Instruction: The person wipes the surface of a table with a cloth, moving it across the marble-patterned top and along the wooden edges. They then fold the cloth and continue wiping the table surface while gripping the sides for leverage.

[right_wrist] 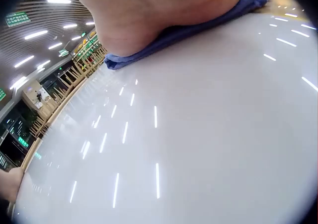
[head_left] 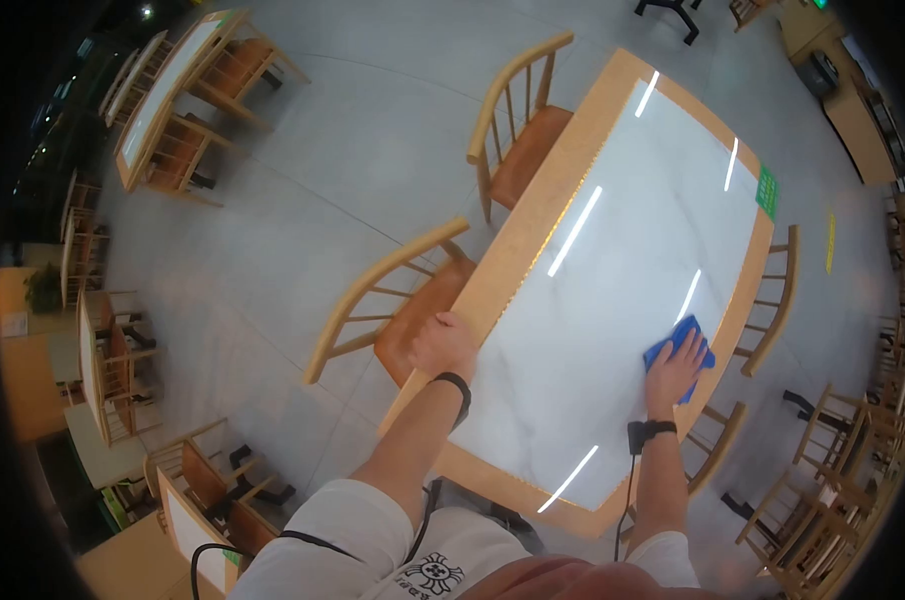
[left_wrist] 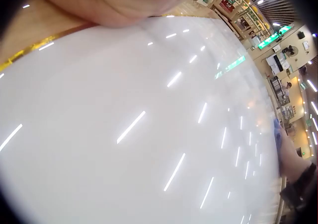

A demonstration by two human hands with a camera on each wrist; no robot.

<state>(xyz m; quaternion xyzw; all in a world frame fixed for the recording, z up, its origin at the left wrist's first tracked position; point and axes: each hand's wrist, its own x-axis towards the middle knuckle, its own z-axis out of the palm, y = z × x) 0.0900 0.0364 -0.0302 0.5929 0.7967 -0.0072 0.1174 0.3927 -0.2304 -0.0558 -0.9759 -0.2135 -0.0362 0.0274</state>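
A blue cloth [head_left: 658, 354] lies folded on the glossy white tabletop [head_left: 573, 350], toward its right side. My right hand [head_left: 676, 372] presses flat on it, fingers stretched forward. In the right wrist view the heel of that hand rests over the cloth [right_wrist: 174, 34], which lies against the surface. My left hand [head_left: 445, 345] grips the wooden left edge of the table, its fingers curled over the side and mostly hidden. The left wrist view shows part of this hand [left_wrist: 124, 3] over the wood border and its gold trim.
Two wooden chairs [head_left: 533, 160] stand along the table's left side, and others [head_left: 773, 300] along the right. A green sticker [head_left: 767, 192] is on the far right edge. A black cable [head_left: 628, 505] hangs from the right wrist. More tables and chairs [head_left: 178, 110] stand around.
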